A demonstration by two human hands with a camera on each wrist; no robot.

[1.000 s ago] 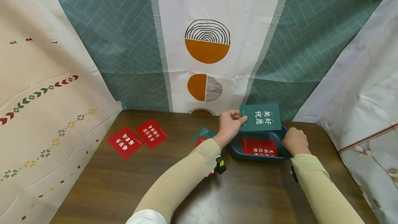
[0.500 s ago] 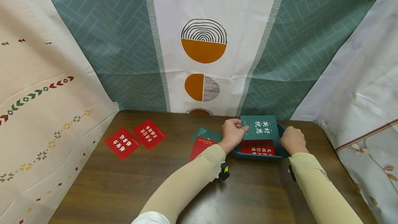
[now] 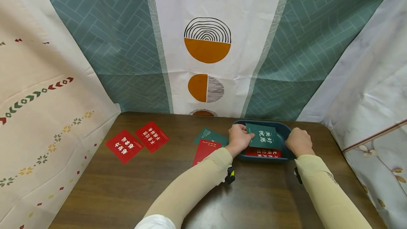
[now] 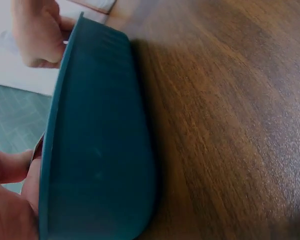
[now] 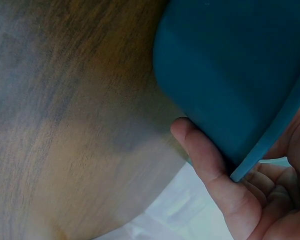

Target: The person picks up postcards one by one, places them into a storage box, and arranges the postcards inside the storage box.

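Here's the worktop (image 3: 270, 193), stretching broad on the near side; the blue tray (image 4: 100, 125) sits right by its far edge. Right hand (image 3: 299, 142): grip clamped on the tray's right end. Left hand (image 3: 239, 137): grip pinching the green card (image 3: 261, 135), inside the rim, over the red card (image 3: 263, 153).

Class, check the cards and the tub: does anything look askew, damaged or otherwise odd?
Nothing looks spilled or plainly damaged. One untidy spot, left of the blue tub: a red card partly covers a green card, the two turned at different angles, so they look strewn, not stacked.
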